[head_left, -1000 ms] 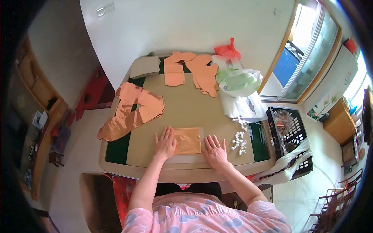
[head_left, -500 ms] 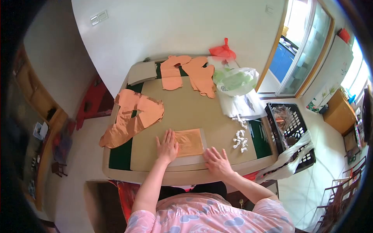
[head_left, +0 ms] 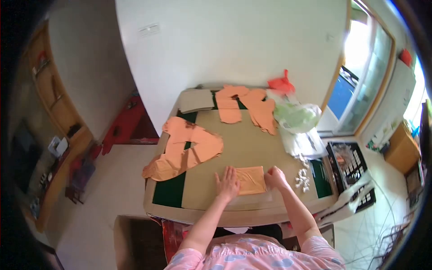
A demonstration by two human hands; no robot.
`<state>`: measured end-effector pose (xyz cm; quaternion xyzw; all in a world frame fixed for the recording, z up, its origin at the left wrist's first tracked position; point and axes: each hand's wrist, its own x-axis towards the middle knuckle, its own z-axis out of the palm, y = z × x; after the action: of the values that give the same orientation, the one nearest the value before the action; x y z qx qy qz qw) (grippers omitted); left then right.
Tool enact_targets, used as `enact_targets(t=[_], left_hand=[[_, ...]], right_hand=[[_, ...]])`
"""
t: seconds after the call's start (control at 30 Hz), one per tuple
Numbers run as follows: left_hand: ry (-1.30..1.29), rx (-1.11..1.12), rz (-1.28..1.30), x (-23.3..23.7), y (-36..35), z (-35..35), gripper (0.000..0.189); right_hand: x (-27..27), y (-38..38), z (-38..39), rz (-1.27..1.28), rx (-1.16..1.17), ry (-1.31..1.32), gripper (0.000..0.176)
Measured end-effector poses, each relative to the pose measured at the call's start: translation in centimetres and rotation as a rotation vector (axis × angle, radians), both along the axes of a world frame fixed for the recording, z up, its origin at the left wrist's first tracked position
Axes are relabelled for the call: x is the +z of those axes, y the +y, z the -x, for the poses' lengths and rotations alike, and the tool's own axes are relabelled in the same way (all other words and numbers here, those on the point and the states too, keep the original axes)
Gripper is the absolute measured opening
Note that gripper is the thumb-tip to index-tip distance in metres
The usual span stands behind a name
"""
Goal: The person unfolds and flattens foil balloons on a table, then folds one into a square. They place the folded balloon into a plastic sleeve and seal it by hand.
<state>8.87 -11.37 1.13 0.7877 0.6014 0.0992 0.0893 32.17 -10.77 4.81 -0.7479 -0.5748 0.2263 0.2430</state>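
A flat orange-copper rectangular piece (head_left: 251,180) lies near the front edge of the table, on a paler sheet that shows along its near side. My left hand (head_left: 228,183) rests with its fingers spread over the left end of the piece. At the right edge, my right hand (head_left: 276,178) has its fingers curled together; what they pinch, if anything, is too small to make out. Orange cut-out sheets (head_left: 193,147) lie to the left, and more orange sheets (head_left: 262,109) are at the back of the table.
A brown board (head_left: 211,168) covers the table's middle. White twisted bits (head_left: 302,180) lie to the right. Beyond them are a whitish-green plastic bag (head_left: 297,118), a red bag (head_left: 282,83) and a black crate (head_left: 344,165). Grey-beige sheets (head_left: 196,101) are stacked at back left.
The view has tilted and shifted, so the table appears lower and further right. My right hand has gone from spread flat to fingers curled, and moved up along the piece's right edge.
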Motion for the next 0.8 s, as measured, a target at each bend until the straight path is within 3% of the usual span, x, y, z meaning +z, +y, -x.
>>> enact_targets(t=[0.13, 0.27, 0.33, 0.4, 0.47, 0.53, 0.6, 0.67, 0.73, 0.77, 0.8], left_hand=[[-0.050, 0.004, 0.015, 0.7, -0.3, -0.1, 0.061], [-0.073, -0.003, -0.003, 0.8, -0.5, 0.1, 0.063], [-0.086, 0.000, -0.029, 0.4, -0.7, 0.2, 0.062], [-0.108, -0.014, -0.039, 0.3, -0.5, -0.1, 0.062], [-0.128, -0.023, -0.023, 0.6, -0.6, 0.3, 0.061], [-0.070, -0.012, -0.021, 0.9, -0.7, 0.2, 0.061], [-0.044, 0.011, -0.021, 0.7, -0.6, 0.4, 0.061], [-0.056, 0.027, -0.024, 0.1, -0.4, -0.3, 0.061], [-0.077, 0.029, 0.000, 0.5, -0.6, -0.3, 0.061], [-0.090, 0.018, 0.010, 0.6, -0.7, -0.2, 0.061], [-0.097, 0.004, -0.020, 0.3, -0.6, -0.1, 0.060]], right_hand=[[-1.3, 1.1, -1.8, 0.096, 0.070, 0.053, 0.038], [-3.8, 0.7, -4.4, 0.100, 0.146, 0.295, 0.039], [-2.0, -1.5, -5.6, 0.110, 0.107, 0.396, 0.039], [0.3, -3.6, -7.8, 0.105, 0.042, 0.190, 0.041], [-0.1, -5.1, -13.2, -0.032, 0.042, 0.218, 0.038], [7.3, -6.9, -13.5, -0.019, 0.078, -0.075, 0.028], [8.7, -6.4, -16.4, -0.330, 0.083, -0.135, 0.021], [10.9, -5.3, -16.5, -0.459, -0.026, 0.185, 0.013], [11.8, -3.3, -13.0, -0.711, -0.172, 0.197, 0.011], [10.5, -1.6, -13.9, -0.774, -0.044, -0.014, 0.016], [11.0, -0.9, -11.6, -0.651, -0.122, -0.013, 0.016]])
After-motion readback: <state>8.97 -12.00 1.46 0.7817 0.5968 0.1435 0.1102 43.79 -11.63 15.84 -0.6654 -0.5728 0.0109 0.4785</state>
